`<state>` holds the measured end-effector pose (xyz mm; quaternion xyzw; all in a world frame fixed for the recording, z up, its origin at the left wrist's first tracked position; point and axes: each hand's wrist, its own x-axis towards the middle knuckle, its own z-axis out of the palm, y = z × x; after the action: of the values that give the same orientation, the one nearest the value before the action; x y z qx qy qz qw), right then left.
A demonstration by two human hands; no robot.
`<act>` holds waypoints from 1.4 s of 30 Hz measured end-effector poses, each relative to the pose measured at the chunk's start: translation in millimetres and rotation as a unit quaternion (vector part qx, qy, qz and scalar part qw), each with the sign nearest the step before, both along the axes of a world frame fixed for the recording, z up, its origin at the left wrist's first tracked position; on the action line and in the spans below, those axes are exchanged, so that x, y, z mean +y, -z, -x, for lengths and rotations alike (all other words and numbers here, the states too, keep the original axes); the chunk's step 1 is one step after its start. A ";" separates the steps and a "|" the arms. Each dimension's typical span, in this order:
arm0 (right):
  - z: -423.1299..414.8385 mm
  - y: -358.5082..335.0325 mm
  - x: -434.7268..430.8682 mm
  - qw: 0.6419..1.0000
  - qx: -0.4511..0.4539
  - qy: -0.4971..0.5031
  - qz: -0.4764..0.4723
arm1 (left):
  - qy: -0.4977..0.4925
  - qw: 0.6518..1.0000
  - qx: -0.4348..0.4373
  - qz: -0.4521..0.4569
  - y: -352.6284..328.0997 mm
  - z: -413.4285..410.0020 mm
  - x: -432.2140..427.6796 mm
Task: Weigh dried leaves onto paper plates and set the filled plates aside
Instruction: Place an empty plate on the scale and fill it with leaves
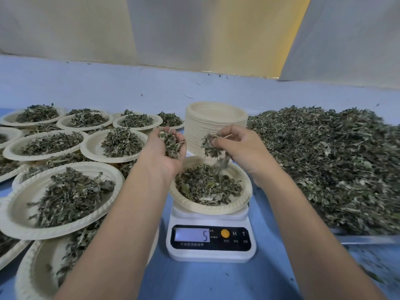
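A paper plate (pixel 242 203) partly filled with dried leaves (pixel 205 185) sits on a white digital scale (pixel 211 252) whose display reads 5. My left hand (pixel 160 150) is cupped palm-up above the plate's left rim and holds a clump of leaves. My right hand (pixel 242 146) hovers over the plate's far right side and pinches a small bunch of leaves, and bits are falling from it onto the plate.
Several filled plates (pixel 62 198) lie stacked and overlapping on the blue table at the left. A tall stack of empty plates (pixel 214 124) stands behind the scale. A big heap of loose dried leaves (pixel 337 165) covers a tray at the right.
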<state>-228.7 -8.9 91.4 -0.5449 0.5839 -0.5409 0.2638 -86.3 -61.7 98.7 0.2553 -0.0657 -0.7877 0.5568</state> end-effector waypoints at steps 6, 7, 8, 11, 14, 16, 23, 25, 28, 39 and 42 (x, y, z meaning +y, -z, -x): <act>2.2 6.5 -5.1 0.999 0.023 0.025 0.023 | -0.012 1.000 -0.004 0.000 -1.7 -5.0 -1.7; 2.5 6.6 -4.9 0.999 0.023 0.020 0.023 | -0.011 1.000 -0.003 0.000 -1.6 -5.1 -1.9; 2.6 6.6 -4.4 0.999 0.027 0.015 0.021 | -0.009 1.000 -0.003 0.000 -1.5 -5.1 -2.1; 3.8 7.8 -4.5 0.999 0.035 0.013 0.010 | -0.002 1.000 -0.005 -0.002 -0.9 -4.6 -2.5; 4.6 5.7 -3.3 0.999 0.039 0.026 0.010 | 0.001 1.000 -0.011 0.001 -0.5 -4.7 -3.2; 5.1 4.8 -2.6 0.999 0.038 0.030 0.013 | 0.000 1.000 -0.011 0.003 -0.1 -5.0 -3.5; 2.9 4.0 -1.5 0.999 0.039 0.020 0.010 | 0.003 1.000 -0.005 0.002 1.5 -5.6 -3.7; 3.1 3.3 -1.8 0.999 0.040 0.021 0.010 | 0.003 1.000 -0.002 0.002 2.0 -5.7 -3.7; 3.1 3.1 -1.5 0.999 0.037 0.021 0.012 | 0.005 1.000 -0.002 0.002 1.7 -5.3 -3.5; -1.7 0.3 1.3 0.999 0.014 0.005 0.030 | 0.018 0.999 -0.032 0.009 1.0 1.4 2.0; -8.5 -4.6 6.5 0.997 0.037 -0.046 0.040 | 0.040 0.997 -0.067 0.018 1.7 7.5 4.7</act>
<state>-220.3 -2.4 96.0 -0.6004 0.5456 -0.5310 0.2447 -93.7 -57.0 97.0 0.2951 -0.1273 -0.7890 0.5237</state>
